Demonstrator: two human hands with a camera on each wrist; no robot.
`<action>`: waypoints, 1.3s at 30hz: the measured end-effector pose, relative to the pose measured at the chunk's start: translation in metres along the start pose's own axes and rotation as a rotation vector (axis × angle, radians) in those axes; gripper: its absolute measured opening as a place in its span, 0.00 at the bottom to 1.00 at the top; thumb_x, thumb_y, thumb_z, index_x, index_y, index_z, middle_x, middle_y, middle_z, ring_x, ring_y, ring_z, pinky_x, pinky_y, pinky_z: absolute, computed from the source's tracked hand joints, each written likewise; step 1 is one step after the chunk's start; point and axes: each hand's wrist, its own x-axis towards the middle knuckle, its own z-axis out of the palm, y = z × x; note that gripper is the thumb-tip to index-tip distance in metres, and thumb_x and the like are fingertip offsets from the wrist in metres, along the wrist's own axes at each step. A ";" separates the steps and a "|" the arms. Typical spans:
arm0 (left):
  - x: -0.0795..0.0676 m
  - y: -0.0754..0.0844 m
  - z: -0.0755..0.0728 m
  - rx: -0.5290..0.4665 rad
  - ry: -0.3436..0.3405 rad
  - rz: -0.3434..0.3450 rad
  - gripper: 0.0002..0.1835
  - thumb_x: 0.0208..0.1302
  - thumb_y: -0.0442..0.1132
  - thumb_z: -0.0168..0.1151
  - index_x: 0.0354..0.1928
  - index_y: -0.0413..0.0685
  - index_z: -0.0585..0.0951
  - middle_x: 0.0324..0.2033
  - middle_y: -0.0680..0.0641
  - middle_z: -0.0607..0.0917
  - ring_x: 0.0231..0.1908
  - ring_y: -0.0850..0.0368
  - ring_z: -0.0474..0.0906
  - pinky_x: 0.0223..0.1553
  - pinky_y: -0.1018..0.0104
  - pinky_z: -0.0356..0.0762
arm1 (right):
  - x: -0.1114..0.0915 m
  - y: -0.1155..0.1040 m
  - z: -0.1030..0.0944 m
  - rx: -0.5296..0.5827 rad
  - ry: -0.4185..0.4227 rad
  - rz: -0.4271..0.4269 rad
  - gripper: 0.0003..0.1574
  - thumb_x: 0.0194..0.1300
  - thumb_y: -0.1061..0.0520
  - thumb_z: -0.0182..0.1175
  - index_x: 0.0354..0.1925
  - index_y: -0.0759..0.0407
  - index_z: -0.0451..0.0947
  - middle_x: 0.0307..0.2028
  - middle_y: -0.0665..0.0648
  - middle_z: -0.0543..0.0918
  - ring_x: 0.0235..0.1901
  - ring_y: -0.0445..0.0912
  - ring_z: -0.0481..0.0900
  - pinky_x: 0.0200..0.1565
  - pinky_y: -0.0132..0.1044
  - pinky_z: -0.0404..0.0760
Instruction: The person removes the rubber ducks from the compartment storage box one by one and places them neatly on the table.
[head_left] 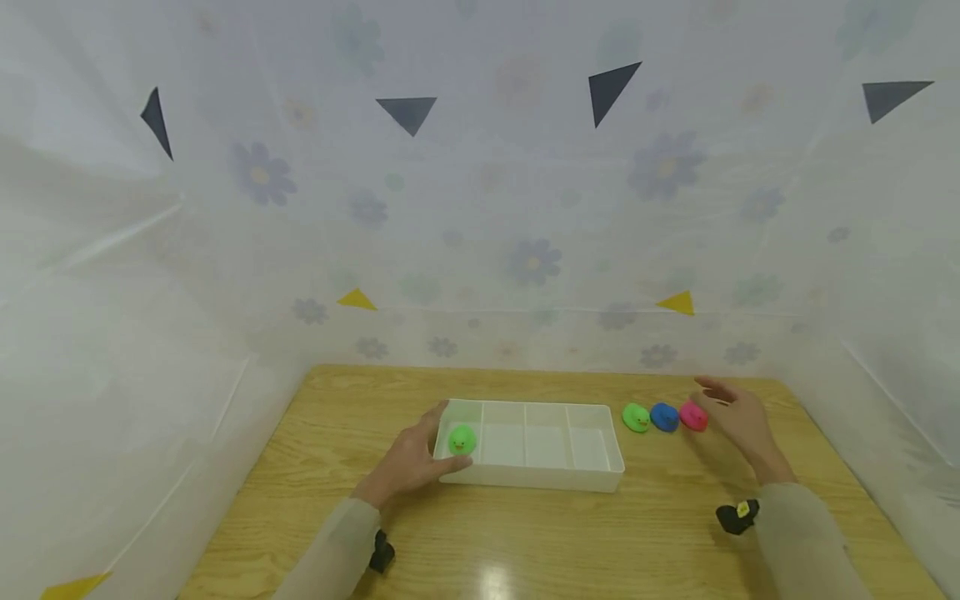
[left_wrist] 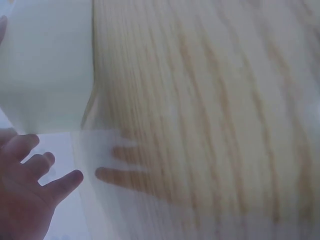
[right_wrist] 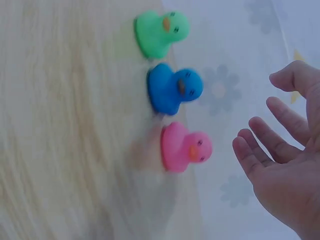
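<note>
tabletop (head_left: 540, 542): wood-grained, glossy | sheet (head_left: 480, 108): pale, flower-patterned, behind and both sides | dark triangles (head_left: 611, 90): four, high up | yellow triangles (head_left: 678, 303): two low behind, one bottom left

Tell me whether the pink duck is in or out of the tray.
Out: the pink duck sits on the table beside the blue duck, apart from the white tray.

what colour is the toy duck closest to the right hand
The toy duck is pink, clearest in the right wrist view.
</note>
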 end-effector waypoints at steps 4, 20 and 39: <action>0.002 -0.001 0.000 -0.014 -0.008 0.009 0.65 0.58 0.72 0.72 0.87 0.57 0.45 0.65 0.31 0.80 0.64 0.34 0.79 0.69 0.34 0.73 | 0.000 -0.022 0.006 0.026 0.015 -0.079 0.35 0.79 0.43 0.61 0.73 0.63 0.73 0.67 0.73 0.77 0.56 0.38 0.79 0.49 0.25 0.79; 0.006 -0.005 -0.001 -0.073 -0.016 -0.016 0.67 0.54 0.70 0.77 0.86 0.58 0.48 0.76 0.32 0.69 0.73 0.31 0.69 0.69 0.31 0.71 | -0.001 -0.121 0.065 0.173 -0.199 -0.242 0.29 0.79 0.48 0.62 0.70 0.58 0.76 0.65 0.64 0.81 0.61 0.61 0.83 0.56 0.38 0.84; -0.001 -0.015 -0.001 -0.242 -0.071 -0.042 0.48 0.70 0.65 0.65 0.81 0.91 0.45 0.85 0.50 0.51 0.83 0.33 0.49 0.76 0.25 0.52 | -0.014 -0.186 0.155 0.188 -0.378 -0.481 0.22 0.74 0.53 0.67 0.62 0.56 0.83 0.59 0.60 0.86 0.57 0.56 0.85 0.58 0.41 0.85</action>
